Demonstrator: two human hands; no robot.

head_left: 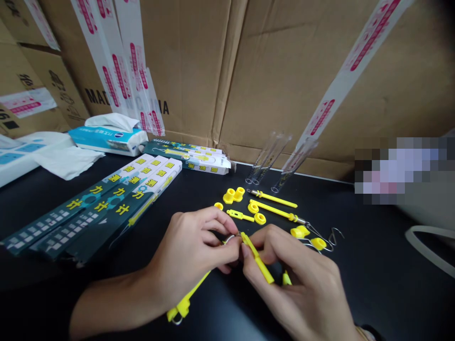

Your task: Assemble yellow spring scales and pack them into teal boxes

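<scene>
Yellow rod [262,266]: held up off tbl, btwn both hands; slanted, upper end at L fingertips, lower end pointing twd wearer.
R hand [302,272]: thumb & fingers closed on rod; another yellow bit shows just past the fingers.
L hand [199,241]: fingers curled, tips pinched tog. by a small metal ring [229,239] near rod's upper end; exact grip hidden.
Yellow strip [185,305]: runs out below L hand, metal loop at near end; can't tell if held.
Wire hooks [336,239]: on tbl, R of the hands, w/ short yellow caps [319,244] beside.
Loose yellow pcs: flat pc [241,216], 2 rings [259,221], long rod w/ metal tip [273,210], shorter rod [279,199], flanged caps [229,195]; all just past hands.
Boxes [117,199]: 3 side by side, L; more boxes [192,157] behind.
Clear tubes [295,166]: 3, beyond yellow pcs, nr carton.
Tissue pk [106,138]: far L, loose tissue [69,162] nr it.
Carton [188,61]: brown, taped, at back.
</scene>
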